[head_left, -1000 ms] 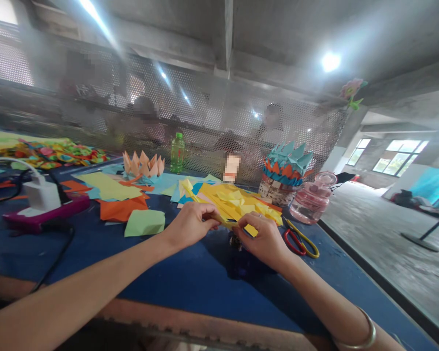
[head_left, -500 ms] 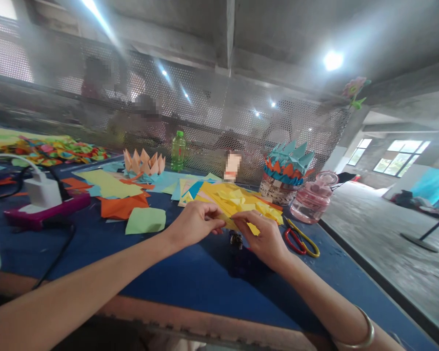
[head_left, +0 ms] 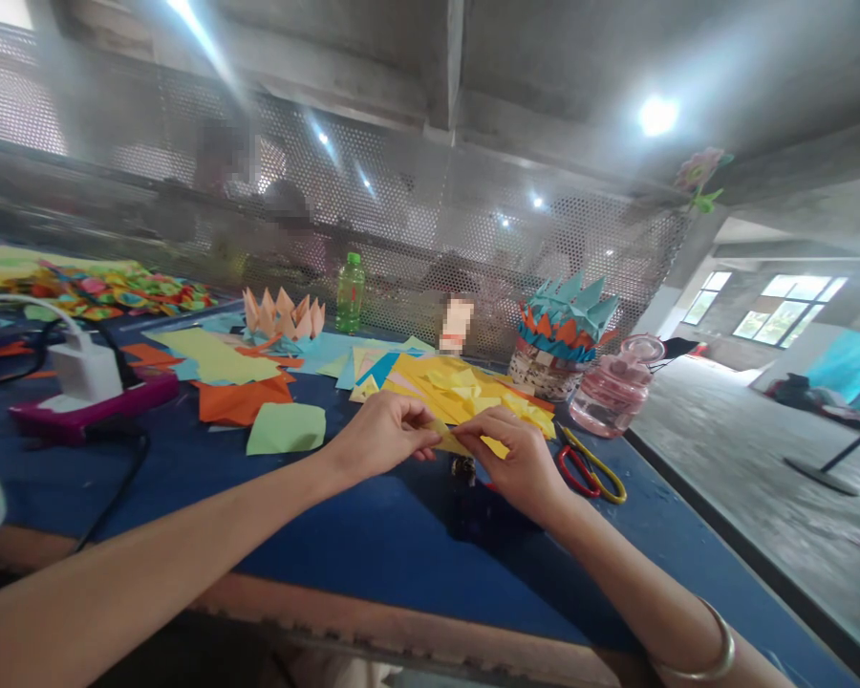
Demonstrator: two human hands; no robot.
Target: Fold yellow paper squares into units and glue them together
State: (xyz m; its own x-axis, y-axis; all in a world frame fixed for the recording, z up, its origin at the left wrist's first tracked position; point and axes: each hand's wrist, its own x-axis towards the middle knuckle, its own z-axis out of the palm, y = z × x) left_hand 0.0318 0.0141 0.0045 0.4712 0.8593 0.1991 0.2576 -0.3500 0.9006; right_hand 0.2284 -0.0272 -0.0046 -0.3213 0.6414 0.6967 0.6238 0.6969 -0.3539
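Note:
Between my two hands is a small piece of yellow paper (head_left: 447, 438), held just above the blue table. My left hand (head_left: 385, 432) pinches its left side with thumb and fingertips. On the other side, my right hand (head_left: 517, 453) pinches it too, thumb against forefinger. Behind them lies a pile of yellow paper sheets and folded pieces (head_left: 465, 384). A small dark, shiny object (head_left: 462, 469) sits on the table below the paper; I cannot make out its kind. Scissors (head_left: 591, 466) with red and yellow handles lie to the right of my right hand.
A pink bottle (head_left: 609, 397) and a basket of folded paper (head_left: 551, 358) stand at the right. Peach folded paper (head_left: 284, 320) and a green bottle (head_left: 351, 294) stand farther back. A purple power strip (head_left: 100, 411) with a white charger is at left, near a green sheet (head_left: 285, 428).
Both hands stay almost in place, still pinching the yellow paper. Slightly more of the paper shows between the fingertips. The objects on the table have not moved.

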